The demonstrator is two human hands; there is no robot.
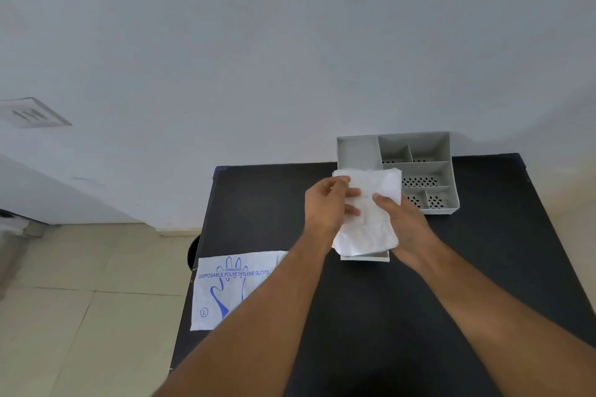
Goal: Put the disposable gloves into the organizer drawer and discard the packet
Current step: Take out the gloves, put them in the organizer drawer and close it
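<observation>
While both hands work over the drawer: I hold the stack of gloves [371, 209] up between them so I can square it before it goes in.
Left hand [325, 203]: my fingers [353, 193] are closed on the stack's left edge, thumb on top and fingertips wrapped onto the front face, to steady that side.
Right hand [403, 222]: it is clamped on the stack's right side, thumb pressed across the white surface; the other fingers are hidden behind the stack.
Gloves: white, thin and crinkled, they sag below my fingers, so I judge they will slip apart unless both sides stay pinched.
Organizer drawer [366, 256]: only its pale front lip shows just under the hanging edge of the stack, directly below my fingers, pulled out toward me so the stack can drop straight down.
Organizer [425, 171]: grey, with divided compartments and perforated floors, it stands beyond my right fingers, partly hidden by the stack.
Packet [225, 290]: printed with a blue hand, it lies flat on the tabletop [483, 251] well away from my left fingers, near the left edge, parked out of the way.
Step in hand: I judge the gloves are about to be lowered into the drawer; the packet is not yet discarded.
Risk: loose sheets may fan out over the drawer's lip.
</observation>
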